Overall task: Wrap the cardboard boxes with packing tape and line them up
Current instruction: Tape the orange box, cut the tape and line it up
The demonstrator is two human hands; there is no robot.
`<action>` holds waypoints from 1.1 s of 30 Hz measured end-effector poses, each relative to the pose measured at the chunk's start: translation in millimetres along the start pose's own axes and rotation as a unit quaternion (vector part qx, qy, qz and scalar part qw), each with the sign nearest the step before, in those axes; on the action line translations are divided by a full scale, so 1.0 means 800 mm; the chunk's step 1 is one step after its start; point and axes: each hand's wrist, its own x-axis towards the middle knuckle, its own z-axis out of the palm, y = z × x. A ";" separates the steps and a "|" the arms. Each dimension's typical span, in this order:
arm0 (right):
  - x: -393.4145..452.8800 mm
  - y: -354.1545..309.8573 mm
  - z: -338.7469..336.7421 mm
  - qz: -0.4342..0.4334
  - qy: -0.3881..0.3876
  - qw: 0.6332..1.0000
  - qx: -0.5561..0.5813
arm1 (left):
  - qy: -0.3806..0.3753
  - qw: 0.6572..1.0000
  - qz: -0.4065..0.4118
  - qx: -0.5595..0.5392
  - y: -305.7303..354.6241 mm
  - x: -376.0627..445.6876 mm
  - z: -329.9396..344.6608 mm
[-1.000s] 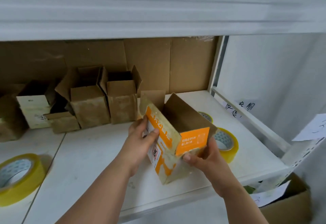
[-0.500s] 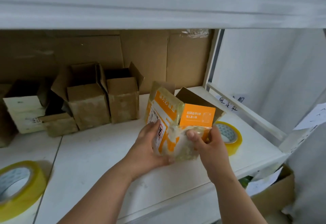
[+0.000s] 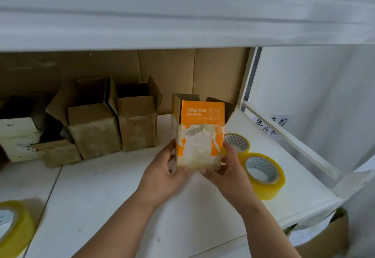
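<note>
1. Since the earlier frame the orange box (image 3: 199,136) has been turned upright, its taped face now toward the camera, at frame centre.
2. Left hand (image 3: 162,173) and right hand (image 3: 228,171) clamp its lower sides, fingers curled round the bottom corners.
3. Judged light and hollow; glossy tape probably slippery, so hold by the corners.
4. White shelf (image 3: 101,197); brown boxes (image 3: 113,123) lined up centre left; tape rolls (image 3: 263,173) at right.

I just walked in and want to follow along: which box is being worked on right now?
On the white shelf, right of the plain brown boxes, both hands hold it. It is the orange box, alone in bright print, with tape over its lower half.
</note>
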 end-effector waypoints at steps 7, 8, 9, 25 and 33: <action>0.054 -0.002 -0.005 -0.014 0.012 0.998 -0.056 | 0.043 0.998 -0.026 0.025 0.012 0.030 0.009; 0.060 0.001 -0.004 -0.013 0.005 0.998 -0.054 | 0.039 0.998 -0.036 0.022 0.013 0.034 0.009; 0.065 0.004 -0.004 -0.011 -0.001 0.999 -0.049 | 0.034 0.998 -0.042 0.019 0.014 0.036 0.009; 0.110 0.024 0.004 -0.029 -0.053 0.995 -0.080 | 0.137 0.983 -0.118 -0.007 0.025 0.059 0.019; 0.129 0.031 0.012 0.011 -0.038 0.989 -0.143 | 0.134 0.976 -0.136 0.101 0.009 0.070 0.030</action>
